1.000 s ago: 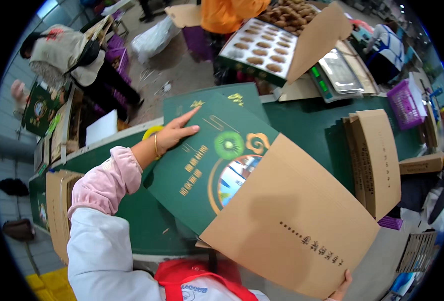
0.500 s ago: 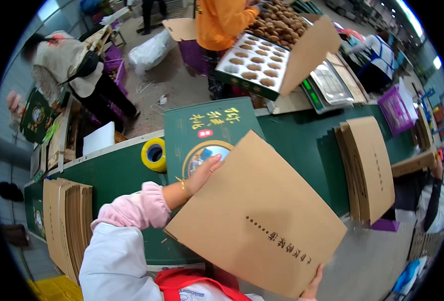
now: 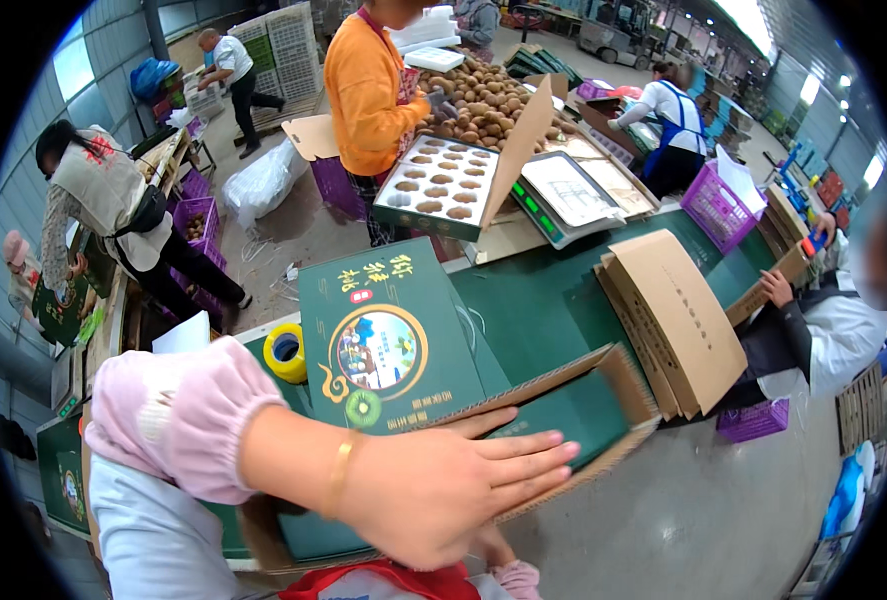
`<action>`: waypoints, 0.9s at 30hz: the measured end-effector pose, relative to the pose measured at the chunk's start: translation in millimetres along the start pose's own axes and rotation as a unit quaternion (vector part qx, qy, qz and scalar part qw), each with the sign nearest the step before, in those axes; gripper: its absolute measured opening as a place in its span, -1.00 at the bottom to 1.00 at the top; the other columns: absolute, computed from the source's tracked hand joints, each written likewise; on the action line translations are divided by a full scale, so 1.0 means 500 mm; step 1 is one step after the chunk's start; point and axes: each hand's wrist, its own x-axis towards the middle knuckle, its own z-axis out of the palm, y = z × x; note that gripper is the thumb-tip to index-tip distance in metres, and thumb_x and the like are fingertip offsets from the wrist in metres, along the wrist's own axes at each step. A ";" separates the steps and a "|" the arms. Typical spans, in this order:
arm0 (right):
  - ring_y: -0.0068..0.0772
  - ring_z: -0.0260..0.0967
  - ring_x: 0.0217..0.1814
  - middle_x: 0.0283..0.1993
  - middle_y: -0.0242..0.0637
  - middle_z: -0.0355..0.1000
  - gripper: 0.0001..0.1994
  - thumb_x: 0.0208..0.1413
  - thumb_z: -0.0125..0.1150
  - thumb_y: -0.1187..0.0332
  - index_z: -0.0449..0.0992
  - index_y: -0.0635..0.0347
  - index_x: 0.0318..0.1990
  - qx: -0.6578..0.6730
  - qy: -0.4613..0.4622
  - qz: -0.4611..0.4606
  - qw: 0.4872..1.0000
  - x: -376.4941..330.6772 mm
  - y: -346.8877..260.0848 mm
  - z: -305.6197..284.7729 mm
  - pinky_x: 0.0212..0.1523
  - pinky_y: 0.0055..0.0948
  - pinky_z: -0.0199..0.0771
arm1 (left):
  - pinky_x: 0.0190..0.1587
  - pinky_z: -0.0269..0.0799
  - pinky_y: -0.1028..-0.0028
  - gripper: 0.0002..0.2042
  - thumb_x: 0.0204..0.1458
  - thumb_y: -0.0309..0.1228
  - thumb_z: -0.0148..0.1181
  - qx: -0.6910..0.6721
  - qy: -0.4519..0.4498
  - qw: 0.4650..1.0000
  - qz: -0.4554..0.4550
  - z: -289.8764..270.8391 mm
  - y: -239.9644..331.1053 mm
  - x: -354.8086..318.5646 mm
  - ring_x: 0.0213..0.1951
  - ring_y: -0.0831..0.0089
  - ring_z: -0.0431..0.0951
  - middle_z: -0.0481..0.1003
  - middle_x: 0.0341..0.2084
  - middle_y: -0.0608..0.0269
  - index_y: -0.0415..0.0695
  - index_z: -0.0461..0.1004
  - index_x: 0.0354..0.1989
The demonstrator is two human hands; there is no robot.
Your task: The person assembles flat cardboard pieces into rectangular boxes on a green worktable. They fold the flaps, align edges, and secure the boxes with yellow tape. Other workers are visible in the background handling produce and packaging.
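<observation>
An open brown cardboard carton (image 3: 635, 382) stands on its edge in front of me, its narrow opening upward. Inside it sits a green box (image 3: 585, 402), its edge side showing. My left hand (image 3: 443, 490) lies across the opening, fingers outstretched over the green box. Below the carton's near side, part of my right hand (image 3: 495, 546) shows, its fingers hidden. Just beyond lies a green printed gift box (image 3: 428, 300) on the green table (image 3: 533, 290). A yellow tape roll (image 3: 284, 352) rests left of that box.
Brown cartons (image 3: 678, 320) stand together at the right, near a co-worker (image 3: 813, 320). Farther back are a scale (image 3: 573, 195), an open box with a fruit tray (image 3: 441, 180), piled brown fruit (image 3: 493, 100) and a purple crate (image 3: 723, 205). Other people work around the tables.
The carton has turned from its broad printed face to its open edge, showing the green box within. My left hand has moved from its far edge onto the opening. The view has shifted.
</observation>
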 end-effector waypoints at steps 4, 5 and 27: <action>-0.50 0.36 -0.33 -0.47 -0.22 0.41 -0.84 0.04 0.06 0.35 0.52 0.21 -0.32 -0.178 0.213 -0.278 0.920 -0.094 -0.292 -0.067 -0.29 -0.51 0.37 | 0.30 -0.16 0.06 -0.36 -0.11 -0.28 0.06 0.082 0.040 0.994 -0.060 0.089 0.057 -0.021 0.31 0.19 0.01 0.09 0.23 -0.09 -0.37 0.15 0.17; -0.44 0.31 -0.20 -0.29 -0.24 0.36 -0.78 0.09 0.09 0.27 0.44 0.23 -0.21 -0.061 0.194 -0.349 0.915 -0.118 -0.352 -0.097 -0.09 -0.42 0.33 | 0.30 -0.18 0.03 -0.38 -0.10 -0.24 0.08 0.104 0.030 0.991 -0.079 0.093 0.080 -0.034 0.31 0.20 0.02 0.13 0.21 -0.08 -0.36 0.20 0.14; -0.42 0.12 -0.12 -0.21 -0.21 0.20 -0.64 0.16 -0.01 0.08 0.38 0.23 -0.47 -0.011 -0.157 -0.558 0.815 -0.023 -0.576 -0.107 0.02 -0.42 0.04 | 0.20 0.10 0.20 -0.54 -0.04 -0.17 0.24 0.044 0.750 0.629 -0.201 0.424 0.124 -0.136 0.18 -0.09 0.20 -0.03 0.25 -0.15 -0.22 0.45 -0.02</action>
